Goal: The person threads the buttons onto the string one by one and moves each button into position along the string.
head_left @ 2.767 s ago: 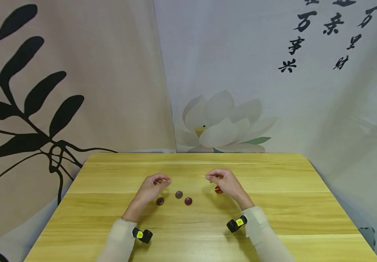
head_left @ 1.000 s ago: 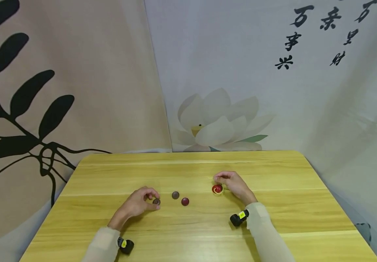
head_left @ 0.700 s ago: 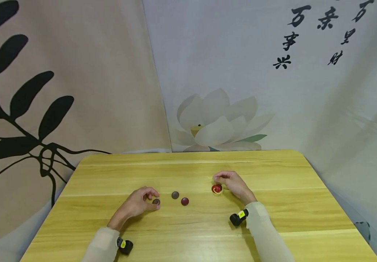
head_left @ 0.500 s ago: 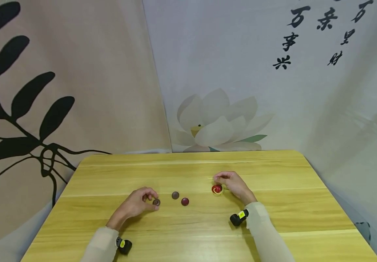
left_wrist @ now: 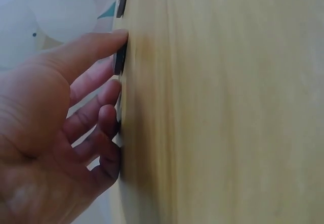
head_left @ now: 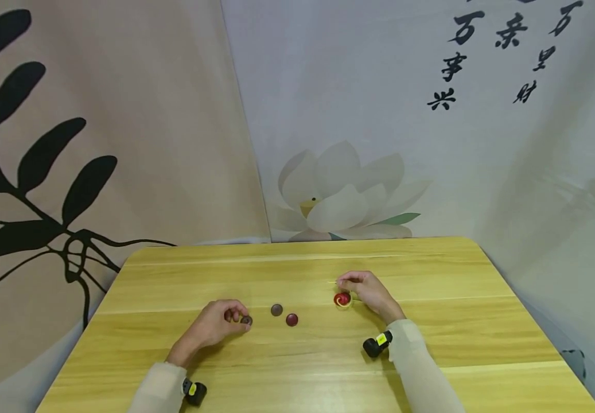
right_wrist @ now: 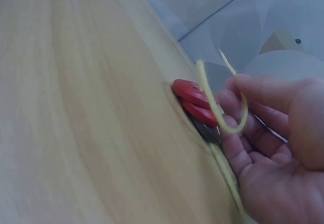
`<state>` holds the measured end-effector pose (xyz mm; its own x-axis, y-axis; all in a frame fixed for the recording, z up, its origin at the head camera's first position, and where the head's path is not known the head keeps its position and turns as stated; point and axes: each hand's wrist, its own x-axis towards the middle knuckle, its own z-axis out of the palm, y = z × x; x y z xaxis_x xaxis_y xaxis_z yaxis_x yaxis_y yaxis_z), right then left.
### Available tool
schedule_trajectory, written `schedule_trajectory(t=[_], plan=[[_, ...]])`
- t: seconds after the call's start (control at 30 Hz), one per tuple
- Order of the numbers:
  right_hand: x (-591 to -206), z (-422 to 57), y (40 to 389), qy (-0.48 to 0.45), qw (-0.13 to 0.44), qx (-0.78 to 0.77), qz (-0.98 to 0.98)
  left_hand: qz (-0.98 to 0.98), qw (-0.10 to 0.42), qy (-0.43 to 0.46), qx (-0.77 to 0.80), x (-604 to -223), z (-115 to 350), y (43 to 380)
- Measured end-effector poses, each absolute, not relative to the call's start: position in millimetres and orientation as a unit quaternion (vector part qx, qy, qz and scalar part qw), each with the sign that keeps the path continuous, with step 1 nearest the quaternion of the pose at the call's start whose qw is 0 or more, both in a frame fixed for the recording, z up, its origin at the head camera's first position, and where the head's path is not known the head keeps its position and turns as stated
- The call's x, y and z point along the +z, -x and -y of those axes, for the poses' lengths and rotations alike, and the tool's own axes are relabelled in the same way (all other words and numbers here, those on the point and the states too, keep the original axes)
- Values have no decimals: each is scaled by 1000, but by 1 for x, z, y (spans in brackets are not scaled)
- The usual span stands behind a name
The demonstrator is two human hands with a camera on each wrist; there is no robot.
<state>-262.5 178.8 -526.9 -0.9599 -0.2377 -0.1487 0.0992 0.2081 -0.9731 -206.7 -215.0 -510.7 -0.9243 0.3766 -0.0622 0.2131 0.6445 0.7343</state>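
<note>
In the head view my left hand (head_left: 212,325) pinches a dark brown button (head_left: 247,320) at its edges, low on the table. The left wrist view shows the thumb on one side of that button (left_wrist: 120,62), with the fingers curled behind it. My right hand (head_left: 370,290) pinches the end of a yellow cord (right_wrist: 230,130) between thumb and index finger, and its pointed tip sticks out past them. The cord bends in a loop by a stack of red buttons (right_wrist: 192,93), with a dark button (right_wrist: 206,131) beneath. Whether the cord passes through every button is hidden.
Between the hands lie a grey-brown button (head_left: 276,310) and a maroon button (head_left: 292,319), flat on the wooden table (head_left: 297,373). A printed cloth backdrop (head_left: 173,143) hangs behind the table's far edge.
My left hand moved down and left to the dark brown button, and its fingers have closed in on it. My right hand shifted slightly right, uncovering the red buttons, still pinching the cord.
</note>
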Motion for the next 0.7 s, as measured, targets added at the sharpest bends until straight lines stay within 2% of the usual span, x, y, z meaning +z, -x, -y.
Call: schedule_trajectory(t=[0.7], plan=[[-524, -178, 261, 43, 136, -635, -759, -890, 88, -184, 409, -503, 222, 209]])
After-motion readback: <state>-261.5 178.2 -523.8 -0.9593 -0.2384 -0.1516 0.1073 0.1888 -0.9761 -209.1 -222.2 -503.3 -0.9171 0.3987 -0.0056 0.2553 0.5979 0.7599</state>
